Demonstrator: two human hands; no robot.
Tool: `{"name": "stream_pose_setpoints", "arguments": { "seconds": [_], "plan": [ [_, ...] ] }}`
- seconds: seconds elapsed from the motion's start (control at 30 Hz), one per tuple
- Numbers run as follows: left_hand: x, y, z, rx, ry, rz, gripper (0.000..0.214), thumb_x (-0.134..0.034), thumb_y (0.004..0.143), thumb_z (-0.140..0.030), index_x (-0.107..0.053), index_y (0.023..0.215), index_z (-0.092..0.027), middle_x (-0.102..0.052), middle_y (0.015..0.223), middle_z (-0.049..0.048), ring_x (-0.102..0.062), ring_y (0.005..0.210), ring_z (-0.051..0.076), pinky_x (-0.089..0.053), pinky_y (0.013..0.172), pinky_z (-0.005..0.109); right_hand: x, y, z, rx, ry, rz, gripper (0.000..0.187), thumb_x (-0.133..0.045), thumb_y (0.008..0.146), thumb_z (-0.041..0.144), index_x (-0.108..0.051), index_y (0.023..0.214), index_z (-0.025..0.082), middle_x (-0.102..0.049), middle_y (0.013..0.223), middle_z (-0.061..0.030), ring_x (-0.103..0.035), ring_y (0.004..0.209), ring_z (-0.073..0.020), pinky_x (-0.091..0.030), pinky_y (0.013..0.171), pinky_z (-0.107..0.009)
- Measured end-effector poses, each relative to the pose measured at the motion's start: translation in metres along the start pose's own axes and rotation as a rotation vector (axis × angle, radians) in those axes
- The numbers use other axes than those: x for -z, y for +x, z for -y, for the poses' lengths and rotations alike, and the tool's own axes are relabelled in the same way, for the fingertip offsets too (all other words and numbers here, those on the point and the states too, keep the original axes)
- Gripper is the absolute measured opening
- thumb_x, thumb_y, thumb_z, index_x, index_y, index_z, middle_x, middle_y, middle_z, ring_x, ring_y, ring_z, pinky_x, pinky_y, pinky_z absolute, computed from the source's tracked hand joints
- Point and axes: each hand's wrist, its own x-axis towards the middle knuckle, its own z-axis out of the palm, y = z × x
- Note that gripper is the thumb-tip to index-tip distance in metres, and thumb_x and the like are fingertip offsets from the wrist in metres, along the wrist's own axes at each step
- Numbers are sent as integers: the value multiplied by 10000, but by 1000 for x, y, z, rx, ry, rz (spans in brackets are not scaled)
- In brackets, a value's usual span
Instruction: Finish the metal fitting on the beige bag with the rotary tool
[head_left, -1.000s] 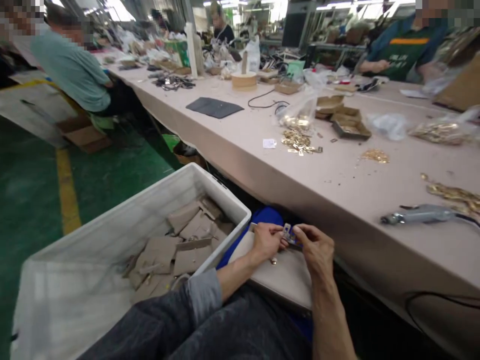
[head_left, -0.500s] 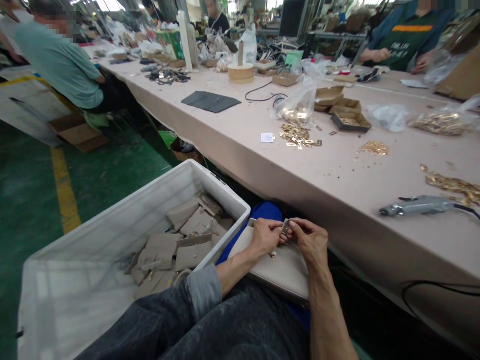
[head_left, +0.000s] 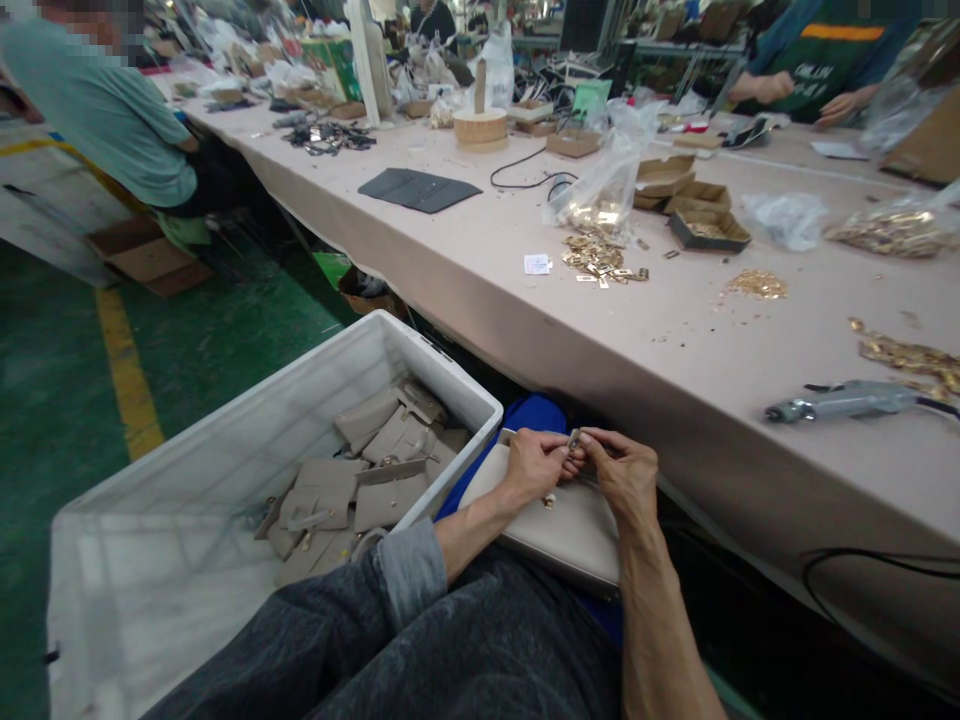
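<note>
A: Where are the hands?

B: Both are low over the lap, under the edge of the long beige worktable point(head_left: 525, 300). The left hand point(head_left: 534, 467) and the right hand point(head_left: 628, 475) meet fingertip to fingertip around a small silvery metal clasp piece point(head_left: 574, 441). Each hand is closed to a pinch on it, the other fingers curled in.

A: And under them?

B: A flat beige leather bag panel point(head_left: 559, 530) lies across the lap, on blue cloth point(head_left: 534, 413). The clasp piece sits just above the panel's far edge. A tiny metal stud point(head_left: 550, 502) shows on the panel near the left wrist.

A: How should a grip like that be handled?

B: I'd judge it needs light, even pressure from both pinches, with the piece kept square to the panel edge and the wrists resting on the panel for steadiness. Squeezing hard could mark the leather or let the piece twist.

A: What's nearby?

B: To the left stands a white plastic crate point(head_left: 450, 380) holding more beige leather pieces point(head_left: 360, 470). On the table lie a grey powered hand tool point(head_left: 840, 402) and loose gold-coloured metal fittings point(head_left: 600, 260).
</note>
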Motion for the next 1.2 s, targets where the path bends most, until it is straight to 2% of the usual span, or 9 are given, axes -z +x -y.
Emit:
{"name": "stream_pose_setpoints", "arguments": {
  "seconds": [0.33, 0.5, 0.7, 0.83, 1.2],
  "plan": [
    [-4, 0, -10, 36, -56, -38, 249, -616, 920, -74, -830, 1038, -121, -795, 831, 82, -740, 650, 138, -647, 628, 228, -2, -1, 2, 148, -147, 5, 311, -750, 852, 446, -836, 1004, 190, -748, 980, -104, -723, 864, -246, -596, 739, -355],
    [-3, 0, -12, 40, -39, -47, 237, -612, 912, -85, -833, 993, -110, -799, 846, 90, -750, 669, 156, -646, 626, 229, -4, -4, 7, 224, -216, 18, 292, -692, 900, 408, -828, 1053, 200, -733, 984, -96, -716, 835, -227, -585, 710, -337],
    [-1, 1, 0, -12, -18, -26, 286, -596, 923, -115, -824, 1095, -128, -805, 871, 85, -774, 732, 182, -668, 676, 267, -2, -1, 4, 300, -298, 38, 269, -653, 927, 361, -824, 1062, 203, -725, 937, -73, -699, 791, -203, -554, 722, -331],
    [-1, 3, 7, 1, -19, -22, 280, -617, 934, -133, -815, 1133, -138, -807, 881, 83, -784, 751, 194, -679, 700, 289, -2, 0, 3, 320, -337, 42, 265, -647, 933, 362, -822, 1066, 215, -725, 941, -69, -692, 799, -204, -538, 712, -328],
    [0, 0, -7, 15, 16, -27, 258, -654, 904, -111, -823, 1098, -125, -809, 895, 91, -787, 745, 202, -681, 683, 286, -3, -1, 6, 375, -402, 54, 254, -630, 944, 315, -825, 1058, 198, -694, 880, -46, -647, 751, -172, -489, 664, -309]
  ]
}}
